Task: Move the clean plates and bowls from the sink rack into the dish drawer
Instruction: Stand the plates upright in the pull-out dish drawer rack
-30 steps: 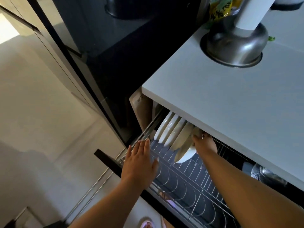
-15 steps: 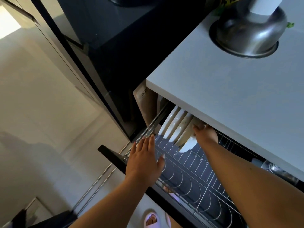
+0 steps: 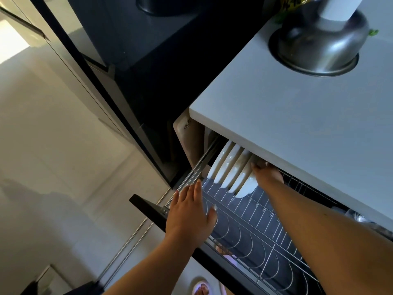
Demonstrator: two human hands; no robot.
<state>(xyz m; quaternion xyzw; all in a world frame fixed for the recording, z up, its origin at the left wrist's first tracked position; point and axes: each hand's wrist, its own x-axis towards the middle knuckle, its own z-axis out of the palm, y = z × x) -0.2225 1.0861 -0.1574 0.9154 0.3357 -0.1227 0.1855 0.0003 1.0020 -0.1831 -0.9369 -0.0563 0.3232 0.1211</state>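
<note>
**A:** Any writing you can read from where you sit?

**B:** Very little. I see a yellow packet (image 3: 292, 4) at twelve o'clock with dark characters on it, cut by the top edge and too blurred to read. A pale panel (image 3: 187, 143) beside the drawer carries a small printed mark, also illegible.

**A:** Where are the dishes?

**B:** I count a row of white plates (image 3: 228, 167) standing on edge in the dish drawer's wire rack (image 3: 261, 226), at the far left end, their tops hidden under the white countertop (image 3: 297, 128). The nearest one is a white plate (image 3: 246, 186) whose lower rim sits down among the wires.

**A:** And the hands?

**B:** My view has the right hand (image 3: 266, 173) reaching in at about one o'clock from centre, fingers curled over that nearest plate's upper edge; the fingertips run under the countertop, so I cannot see all of the grip. The left hand (image 3: 189, 216) lies flat, fingers straight and together, on the drawer's left rail, thumb out over the wires.

**A:** Anything else?

**B:** A steel bowl (image 3: 316, 47) sits upside down on the countertop at one o'clock, with a white cylinder (image 3: 338, 6) above it, cut off. Something shiny (image 3: 357, 218) at three o'clock is mostly hidden by my right forearm. A sandalled foot (image 3: 202, 289) shows at six o'clock.
</note>
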